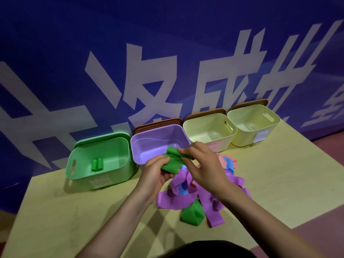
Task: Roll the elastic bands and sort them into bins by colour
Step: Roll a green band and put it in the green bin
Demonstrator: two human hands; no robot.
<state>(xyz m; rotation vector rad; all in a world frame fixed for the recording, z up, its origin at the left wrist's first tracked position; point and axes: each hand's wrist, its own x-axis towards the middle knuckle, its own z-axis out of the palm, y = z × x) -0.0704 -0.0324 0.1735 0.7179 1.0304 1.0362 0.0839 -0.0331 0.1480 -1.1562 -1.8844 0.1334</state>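
Observation:
Both my hands hold one green elastic band [170, 162] above the pile. My left hand [155, 171] grips its lower part, and my right hand [200, 161] pinches its upper end. Beneath them lies a tangle of purple bands [183, 194], with another green band [191, 213] at the front and blue and pink bands [228, 161] at the back. The green bin [84, 171] on the left contains two rolled green bands [97, 164]. The purple bin [141, 157] stands just behind my hands.
Two pale yellow bins [221, 142] [268, 135] stand to the right of the purple one, all against a blue wall with large white characters. The yellow-green tabletop [74, 211] ends at the right, where a reddish floor shows.

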